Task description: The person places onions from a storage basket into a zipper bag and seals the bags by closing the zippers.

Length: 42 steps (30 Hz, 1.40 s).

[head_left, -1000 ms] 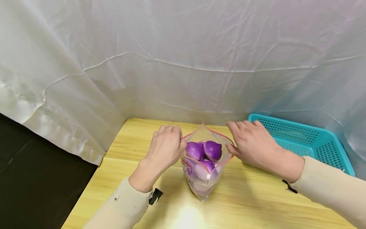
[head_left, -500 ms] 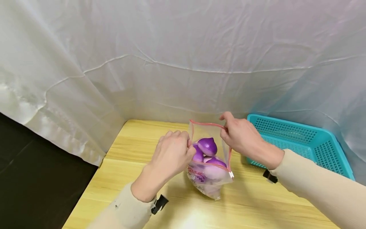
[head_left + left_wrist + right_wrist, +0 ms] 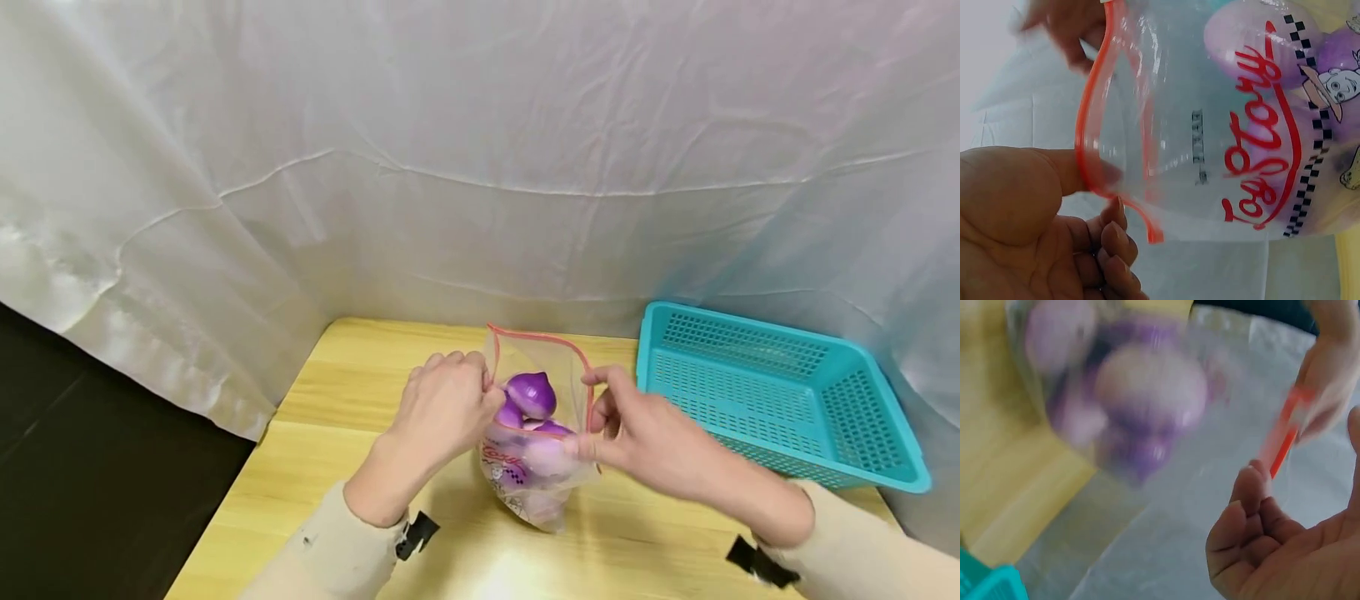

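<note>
A clear zip bag (image 3: 504, 457) with a red-edged mouth and "Toy Story" print stands on the table, its mouth gaping. Inside are several glossy, purple-and-white onion-shaped pieces (image 3: 531, 394). My left hand (image 3: 442, 408) pinches the left side of the bag's red rim (image 3: 1087, 125) between thumb and fingers. On the right side is my right hand (image 3: 645, 433), its thumb by the front rim and its other fingers bent by the right edge. Thumb and forefinger stand apart there, and the right wrist view shows the rim at the fingertips, blurred.
A turquoise perforated basket (image 3: 738, 408) stands at the right end of the wooden table (image 3: 375, 375). White cloth (image 3: 480, 167) hangs behind the table and at its left. Black straps sit at both cuffs.
The bag has turned, its front corner swinging right and then slightly back left. My right hand has moved down along the right rim and loosened its hold. My left hand keeps its grip.
</note>
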Tool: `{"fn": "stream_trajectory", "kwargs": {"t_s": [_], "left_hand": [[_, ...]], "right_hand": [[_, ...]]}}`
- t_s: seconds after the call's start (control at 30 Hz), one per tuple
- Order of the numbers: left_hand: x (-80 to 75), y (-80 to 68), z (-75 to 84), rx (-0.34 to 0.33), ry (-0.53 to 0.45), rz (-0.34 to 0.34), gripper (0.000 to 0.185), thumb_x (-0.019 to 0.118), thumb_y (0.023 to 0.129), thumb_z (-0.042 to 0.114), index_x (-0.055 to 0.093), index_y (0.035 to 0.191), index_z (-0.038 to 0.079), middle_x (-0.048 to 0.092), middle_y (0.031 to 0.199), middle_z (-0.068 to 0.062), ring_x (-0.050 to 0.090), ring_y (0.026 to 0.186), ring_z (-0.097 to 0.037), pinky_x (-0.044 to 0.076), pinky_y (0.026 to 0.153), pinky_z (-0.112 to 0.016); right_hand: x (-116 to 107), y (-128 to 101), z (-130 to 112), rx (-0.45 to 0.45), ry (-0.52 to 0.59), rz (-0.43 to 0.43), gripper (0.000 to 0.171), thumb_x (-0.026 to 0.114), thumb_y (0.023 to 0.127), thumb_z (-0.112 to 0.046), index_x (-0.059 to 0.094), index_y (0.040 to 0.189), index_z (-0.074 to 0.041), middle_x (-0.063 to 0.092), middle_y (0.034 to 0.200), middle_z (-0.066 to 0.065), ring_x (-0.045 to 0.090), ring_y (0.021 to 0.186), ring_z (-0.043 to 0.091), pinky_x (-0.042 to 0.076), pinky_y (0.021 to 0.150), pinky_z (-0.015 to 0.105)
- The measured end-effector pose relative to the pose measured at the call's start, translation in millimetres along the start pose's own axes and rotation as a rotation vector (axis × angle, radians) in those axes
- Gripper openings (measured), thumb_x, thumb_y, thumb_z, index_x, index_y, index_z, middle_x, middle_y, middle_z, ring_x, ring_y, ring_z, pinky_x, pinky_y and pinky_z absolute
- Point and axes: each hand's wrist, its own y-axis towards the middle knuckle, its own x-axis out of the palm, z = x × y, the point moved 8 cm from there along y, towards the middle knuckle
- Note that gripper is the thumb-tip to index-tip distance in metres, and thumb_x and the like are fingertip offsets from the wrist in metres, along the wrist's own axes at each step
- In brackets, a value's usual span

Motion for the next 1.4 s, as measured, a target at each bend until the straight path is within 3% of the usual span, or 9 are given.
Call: {"fn": "stream_trajectory", "kwargs": {"t_s": [0.13,0.3,0.5,0.67,0.83,0.93,1.1,1.3,1.4], "left_hand": [[-6.1,18.4,-11.3,-0.021,-0.079,-0.006,0.029,0.055,0.107,0.040,0.065,0.093,0.016,0.063,0.085,0.000,0.059,0.085,-0.024,0.050,0.083,-0.042],[-6.0,52.9,-28.2,0.053,-0.144,-0.013,0.023,0.054,0.105,0.012,0.067,0.124,0.008,0.070,0.119,-0.009,0.061,0.116,-0.029,0.044,0.108,-0.046],[13.5,66.1,-27.4,0.265,-0.211,-0.226,0.053,0.055,0.099,-0.004,0.056,0.149,0.014,0.060,0.149,-0.009,0.049,0.143,-0.035,0.036,0.121,-0.056],[18.5,74.6,-14.3,0.348,-0.178,-0.295,0.069,0.055,0.101,-0.001,0.038,0.164,0.022,0.046,0.164,-0.004,0.037,0.155,-0.030,0.023,0.128,-0.052],[23.3,80.5,3.7,0.437,-0.092,-0.326,0.050,0.063,0.102,0.009,0.056,0.152,0.016,0.058,0.154,-0.003,0.048,0.147,-0.028,0.031,0.125,-0.047],[21.5,79.3,7.4,0.469,-0.053,-0.290,0.026,0.069,0.102,0.021,0.072,0.128,0.015,0.072,0.132,0.000,0.061,0.128,-0.025,0.042,0.114,-0.043],[6.6,65.6,-3.3,0.482,0.020,-0.170,0.009,0.074,0.099,0.025,0.076,0.103,0.017,0.077,0.106,0.003,0.064,0.101,-0.020,0.051,0.092,-0.039],[-22.8,21.8,-17.6,0.512,0.108,-0.078,0.007,0.078,0.095,0.021,0.073,0.093,0.017,0.073,0.091,0.007,0.059,0.087,-0.017,0.050,0.079,-0.034],[-31.4,-0.6,-21.4,0.527,0.192,-0.036,0.010,0.081,0.093,0.022,0.073,0.092,0.017,0.072,0.087,0.008,0.058,0.083,-0.016,0.049,0.075,-0.033]], "right_hand": [[11.3,-21.5,-18.7,-0.175,-0.136,0.139,0.080,0.089,0.082,-0.035,0.044,0.141,-0.004,0.062,0.092,-0.012,0.054,0.077,0.000,0.047,0.065,0.023],[11.3,-31.0,-24.6,-0.281,-0.232,0.318,0.067,0.083,0.081,-0.003,0.048,0.138,-0.003,0.063,0.091,-0.012,0.053,0.076,0.000,0.046,0.064,0.022],[1.7,-32.0,-12.2,-0.264,-0.204,0.292,0.063,0.083,0.082,0.002,0.051,0.136,-0.004,0.064,0.093,-0.011,0.060,0.080,0.000,0.052,0.068,0.024],[-7.9,-31.8,-4.6,-0.295,-0.230,0.275,0.057,0.082,0.083,0.004,0.056,0.133,-0.008,0.066,0.098,-0.009,0.065,0.087,0.004,0.057,0.073,0.029],[-10.1,-31.3,-3.0,-0.342,-0.230,0.224,0.055,0.080,0.086,0.004,0.057,0.134,-0.011,0.067,0.103,-0.010,0.065,0.093,0.005,0.058,0.075,0.029],[-14.5,-31.6,1.2,-0.323,-0.236,0.203,0.054,0.079,0.088,0.000,0.057,0.137,-0.012,0.066,0.104,-0.011,0.066,0.095,0.006,0.058,0.076,0.029],[-32.6,-31.9,18.1,-0.239,-0.259,0.231,0.052,0.080,0.089,-0.002,0.058,0.135,-0.010,0.067,0.104,-0.007,0.068,0.094,0.011,0.059,0.075,0.033],[-57.0,-35.0,40.9,-0.133,-0.288,0.261,0.048,0.080,0.090,-0.003,0.061,0.133,-0.009,0.067,0.104,-0.002,0.066,0.095,0.015,0.057,0.074,0.036],[-58.2,-34.6,42.8,-0.162,-0.304,0.265,0.039,0.080,0.089,-0.003,0.066,0.124,-0.013,0.067,0.103,-0.004,0.062,0.094,0.013,0.056,0.073,0.035]]}}
